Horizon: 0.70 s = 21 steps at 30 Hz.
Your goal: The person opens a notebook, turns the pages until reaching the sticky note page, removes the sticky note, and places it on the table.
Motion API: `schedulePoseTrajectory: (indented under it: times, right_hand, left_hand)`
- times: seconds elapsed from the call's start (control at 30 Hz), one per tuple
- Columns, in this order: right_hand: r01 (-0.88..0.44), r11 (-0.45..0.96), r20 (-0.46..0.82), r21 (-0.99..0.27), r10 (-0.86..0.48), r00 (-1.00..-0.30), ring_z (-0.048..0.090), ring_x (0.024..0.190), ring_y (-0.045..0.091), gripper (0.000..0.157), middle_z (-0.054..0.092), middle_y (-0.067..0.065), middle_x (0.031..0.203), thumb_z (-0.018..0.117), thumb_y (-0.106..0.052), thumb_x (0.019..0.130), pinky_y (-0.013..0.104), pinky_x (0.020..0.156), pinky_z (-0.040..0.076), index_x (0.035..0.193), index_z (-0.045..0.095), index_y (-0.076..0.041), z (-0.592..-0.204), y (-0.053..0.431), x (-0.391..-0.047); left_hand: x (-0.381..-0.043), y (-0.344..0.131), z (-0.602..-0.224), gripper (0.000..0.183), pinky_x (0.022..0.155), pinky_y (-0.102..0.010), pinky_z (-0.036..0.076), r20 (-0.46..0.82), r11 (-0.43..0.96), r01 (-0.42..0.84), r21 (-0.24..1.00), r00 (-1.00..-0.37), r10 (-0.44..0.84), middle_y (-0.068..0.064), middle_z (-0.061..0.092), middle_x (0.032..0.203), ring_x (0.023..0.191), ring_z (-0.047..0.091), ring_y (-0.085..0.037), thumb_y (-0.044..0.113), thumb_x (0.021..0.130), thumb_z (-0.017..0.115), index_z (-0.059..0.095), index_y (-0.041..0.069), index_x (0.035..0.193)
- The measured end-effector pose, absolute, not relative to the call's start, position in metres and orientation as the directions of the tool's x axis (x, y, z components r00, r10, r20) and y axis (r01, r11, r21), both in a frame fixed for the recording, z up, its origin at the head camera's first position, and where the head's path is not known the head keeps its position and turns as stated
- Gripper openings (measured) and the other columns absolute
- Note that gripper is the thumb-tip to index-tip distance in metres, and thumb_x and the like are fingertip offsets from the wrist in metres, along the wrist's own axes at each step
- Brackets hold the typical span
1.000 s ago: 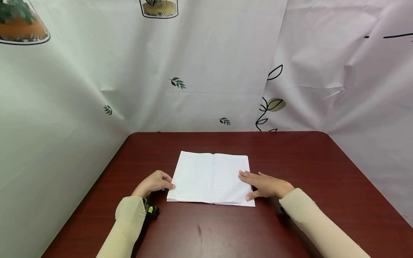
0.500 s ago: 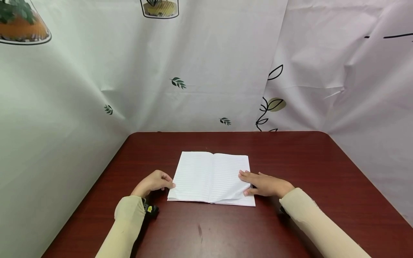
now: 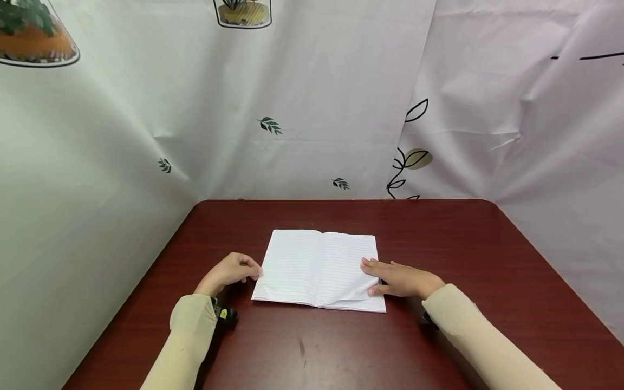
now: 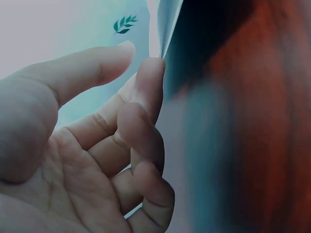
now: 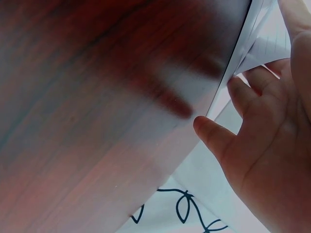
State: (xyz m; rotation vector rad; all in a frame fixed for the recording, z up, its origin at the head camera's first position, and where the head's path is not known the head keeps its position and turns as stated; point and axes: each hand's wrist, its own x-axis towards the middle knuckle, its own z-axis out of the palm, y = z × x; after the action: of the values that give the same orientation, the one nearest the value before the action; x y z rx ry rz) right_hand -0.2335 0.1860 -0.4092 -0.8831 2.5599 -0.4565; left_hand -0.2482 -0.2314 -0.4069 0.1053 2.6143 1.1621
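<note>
Pale, leaf-printed fabric [image 3: 336, 108] backs a reddish-brown, wood-grained table [image 3: 439, 233], where a ruled notebook [image 3: 294, 265] lies open near the middle. A person's left hand [image 3: 226, 272] touches its left edge, fingers loosely curled, thumb apart from the forefinger; the right hand [image 3: 403, 279] spreads flat over the right page [image 3: 346, 260], apparently steadying it, the near corner buckled.
</note>
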Motion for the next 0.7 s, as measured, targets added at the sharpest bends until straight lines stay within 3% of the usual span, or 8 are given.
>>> schedulePoseTrajectory:
  times: [0.4,0.7]
  right_hand:
    - [-0.497,0.750,-0.262,-0.435,-0.634,-0.728,0.019,0.146,0.035,0.075,0.021,0.013,0.159,0.057,-0.044,0.093,0.061,0.113,0.016,0.150,0.029,-0.004,-0.411,0.187,-0.235]
    - [-0.502,0.746,-0.262,-0.437,-0.640,-0.723,0.018,0.146,0.036,0.076,0.020,0.014,0.159,0.055,-0.046,0.093,0.061,0.113,0.015,0.150,0.028,-0.004,-0.410,0.188,-0.235]
  left_hand:
    - [-0.248,-0.219,-0.387,0.014,0.066,-0.030,0.047,-0.102,0.705,0.056,0.707,-0.978,0.180,-0.006,0.066,0.083,0.071,0.057,-0.018,0.018,0.088,0.066,0.070,0.006,0.091]
    - [-0.232,-0.179,-0.368,0.012,0.062,-0.028,0.044,0.055,0.742,0.232,0.629,-0.965,0.255,-0.003,0.064,0.079,0.070,0.054,-0.014,0.019,0.086,0.068,0.070,0.008,0.089]
